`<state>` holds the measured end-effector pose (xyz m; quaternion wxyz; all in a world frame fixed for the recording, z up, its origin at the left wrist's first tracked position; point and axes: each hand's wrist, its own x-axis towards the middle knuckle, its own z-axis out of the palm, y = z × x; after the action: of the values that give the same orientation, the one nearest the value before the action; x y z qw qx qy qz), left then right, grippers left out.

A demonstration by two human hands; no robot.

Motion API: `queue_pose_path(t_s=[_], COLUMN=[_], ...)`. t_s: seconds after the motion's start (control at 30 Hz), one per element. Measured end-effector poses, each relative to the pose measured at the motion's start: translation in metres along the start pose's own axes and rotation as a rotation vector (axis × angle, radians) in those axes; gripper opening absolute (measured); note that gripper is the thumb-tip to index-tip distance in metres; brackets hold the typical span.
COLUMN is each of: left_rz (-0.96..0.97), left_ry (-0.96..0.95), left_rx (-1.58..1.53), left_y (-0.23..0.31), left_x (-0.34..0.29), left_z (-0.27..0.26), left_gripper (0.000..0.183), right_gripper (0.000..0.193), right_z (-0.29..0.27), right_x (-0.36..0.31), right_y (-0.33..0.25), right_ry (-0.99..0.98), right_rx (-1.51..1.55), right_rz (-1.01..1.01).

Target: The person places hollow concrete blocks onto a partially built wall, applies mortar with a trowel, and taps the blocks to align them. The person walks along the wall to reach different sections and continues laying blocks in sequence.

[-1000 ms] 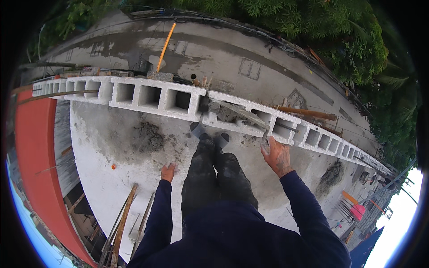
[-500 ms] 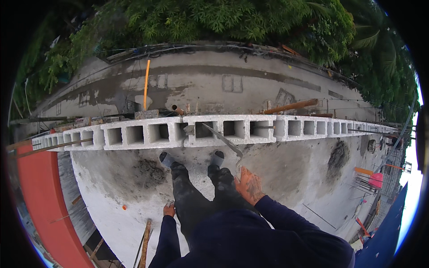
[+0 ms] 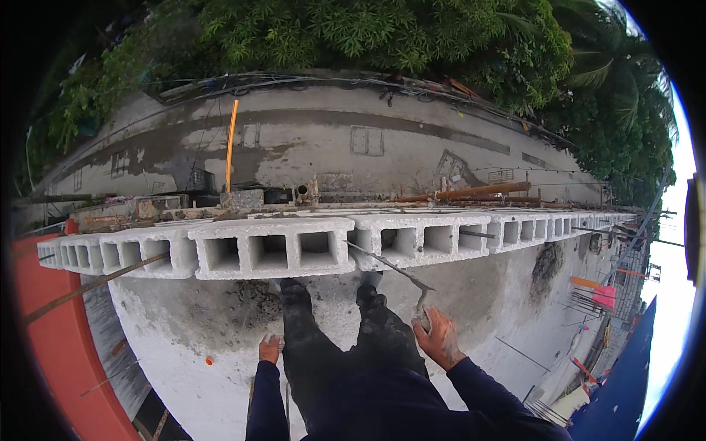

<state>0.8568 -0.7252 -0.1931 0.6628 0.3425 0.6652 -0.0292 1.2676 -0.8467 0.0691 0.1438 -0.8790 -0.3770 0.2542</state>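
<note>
In my right hand is a trowel, gripped by its handle, with the narrow blade seen nearly edge-on. The tip is at the joint between two pale hollow concrete blocks, the left block and the right block. Whether it touches them I cannot tell. Low beside my left thigh, my left hand is closed with curled fingers; what they hold, if anything, is hidden. It is well away from the blocks. The wall top hides most of my shoes.
The block row curves off to both sides, with rebar sticking out at the left. Mortar piles lie on the grey slab. Beyond the wall are an orange pole, a rusty pipe and a lower paved street.
The blocks appear larger and lower in view, hiding more of my shoes. My right hand has moved right and down in the picture. The trowel tip has shifted from an open cell to the joint.
</note>
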Motion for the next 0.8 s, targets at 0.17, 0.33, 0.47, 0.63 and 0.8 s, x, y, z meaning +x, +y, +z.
queue_pose_path(t_s=[0.17,0.33,0.47,0.63,0.8], left_rz=[-0.143,-0.183,-0.074,-0.126,0.123], left_ry=[-0.009,0.007,-0.058,-0.052,0.020], left_rx=[0.090,0.168,0.149,-0.045,0.308], left_y=[0.013,0.017,0.032,0.030,0.013], left_x=[0.018,0.009,0.025,0.036,0.024], left_z=[-0.076,-0.120,-0.094,-0.034,0.001], left_gripper=[0.038,0.035,0.033,0.033,0.031], right_gripper=[0.024,0.022,0.021,0.028,0.020], right_z=[0.020,0.009,-0.004,0.040,0.090], right_x=[0.032,0.084,0.179,0.292,0.339], right_y=[-0.061,-0.087,-0.075,-0.019,0.021], right_ry=[0.088,0.137,0.065,-0.251,-0.504], right_rx=[0.013,-0.107,-0.388,-0.813,-1.044], right_rz=[0.081,-0.007,-0.210,-0.280,-0.178])
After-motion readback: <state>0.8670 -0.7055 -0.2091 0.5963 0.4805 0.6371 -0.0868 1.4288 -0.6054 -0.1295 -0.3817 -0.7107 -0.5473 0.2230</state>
